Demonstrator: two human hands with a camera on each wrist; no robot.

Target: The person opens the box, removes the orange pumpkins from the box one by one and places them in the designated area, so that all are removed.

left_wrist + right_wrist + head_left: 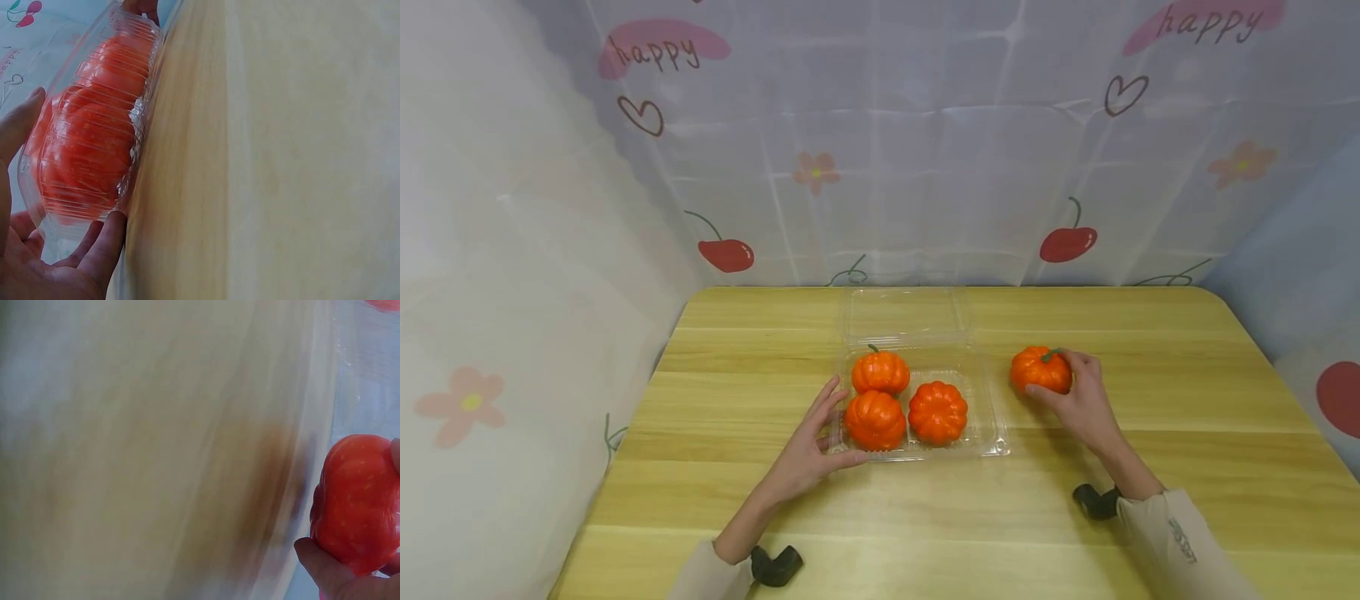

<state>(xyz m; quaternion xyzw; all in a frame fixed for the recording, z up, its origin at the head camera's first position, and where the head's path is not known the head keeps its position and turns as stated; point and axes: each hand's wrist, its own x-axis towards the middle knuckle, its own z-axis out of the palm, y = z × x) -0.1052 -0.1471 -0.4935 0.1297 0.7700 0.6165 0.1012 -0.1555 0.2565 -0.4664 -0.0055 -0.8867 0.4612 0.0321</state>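
Observation:
A clear plastic clamshell box [977,408] lies on the table with its lid [904,315] folded back. Inside are a small orange pumpkin [881,372] at the back left, another pumpkin [876,421] in front of it and a third pumpkin [937,413] on the right. My left hand [805,454] spreads its fingers around the box's front left corner, and fingertips [111,228] touch the plastic. To the right of the box, my right hand [1081,398] grips a pumpkin with a green stem [1037,369] between thumb and fingers; whether it touches the table I cannot tell.
The wooden table [737,350] ends at a printed curtain [917,167] behind the box. A dark bent piece [777,567] sits by the left wrist, and a similar one [1096,502] by the right.

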